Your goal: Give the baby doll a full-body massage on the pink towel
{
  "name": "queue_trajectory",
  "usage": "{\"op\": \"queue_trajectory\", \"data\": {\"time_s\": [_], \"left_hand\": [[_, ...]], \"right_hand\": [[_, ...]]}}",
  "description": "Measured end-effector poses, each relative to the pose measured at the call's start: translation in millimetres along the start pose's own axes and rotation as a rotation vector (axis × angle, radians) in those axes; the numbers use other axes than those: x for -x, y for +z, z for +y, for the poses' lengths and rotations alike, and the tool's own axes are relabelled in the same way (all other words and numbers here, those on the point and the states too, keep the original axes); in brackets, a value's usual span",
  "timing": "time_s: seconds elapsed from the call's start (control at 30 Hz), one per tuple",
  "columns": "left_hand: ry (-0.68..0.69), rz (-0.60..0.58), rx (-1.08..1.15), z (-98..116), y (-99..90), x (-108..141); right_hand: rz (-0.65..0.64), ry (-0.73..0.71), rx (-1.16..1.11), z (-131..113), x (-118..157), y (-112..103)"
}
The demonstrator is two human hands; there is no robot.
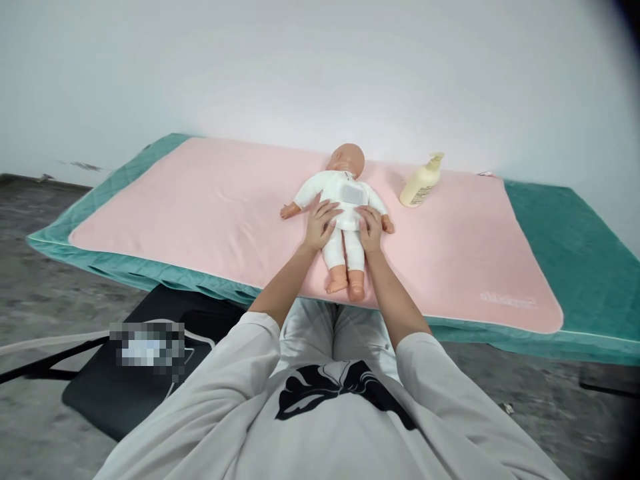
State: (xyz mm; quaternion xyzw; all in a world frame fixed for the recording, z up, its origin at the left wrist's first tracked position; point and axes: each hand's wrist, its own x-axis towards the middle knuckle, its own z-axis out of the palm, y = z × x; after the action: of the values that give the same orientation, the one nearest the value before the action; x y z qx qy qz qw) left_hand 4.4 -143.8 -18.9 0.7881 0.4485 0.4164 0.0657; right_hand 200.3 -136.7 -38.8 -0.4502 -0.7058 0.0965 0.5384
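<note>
A baby doll (345,180) with a white cloth body lies face down or with its head turned on a pink mat (225,200), its feet toward me. A grey patch (353,194) shows on its upper body. My left hand (321,224) rests on the left side of the doll's waist, fingers spread. On the right side of the waist lies my right hand (370,228), its fingers also apart. Neither hand is closed round the doll. To the right of the doll, a pale yellow pump bottle (421,185) stands on the mat.
The mat lies over a green padded cover (580,233) on a long table against a white wall (300,67). A black chair (115,387) stands below the table's front edge at the left, with a blurred patch on it. The floor is grey.
</note>
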Motion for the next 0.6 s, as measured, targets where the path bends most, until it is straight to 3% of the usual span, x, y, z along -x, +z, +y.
{"op": "queue_trajectory", "data": {"time_s": [0.2, 0.6], "left_hand": [[0.101, 0.085, 0.061, -12, 6.5, -11], [0.052, 0.077, 0.074, -8, 2.8, -13]], "right_hand": [[0.026, -0.035, -0.097, 2, -6, 6], [0.009, 0.024, -0.135, 8, -20, 7]]}}
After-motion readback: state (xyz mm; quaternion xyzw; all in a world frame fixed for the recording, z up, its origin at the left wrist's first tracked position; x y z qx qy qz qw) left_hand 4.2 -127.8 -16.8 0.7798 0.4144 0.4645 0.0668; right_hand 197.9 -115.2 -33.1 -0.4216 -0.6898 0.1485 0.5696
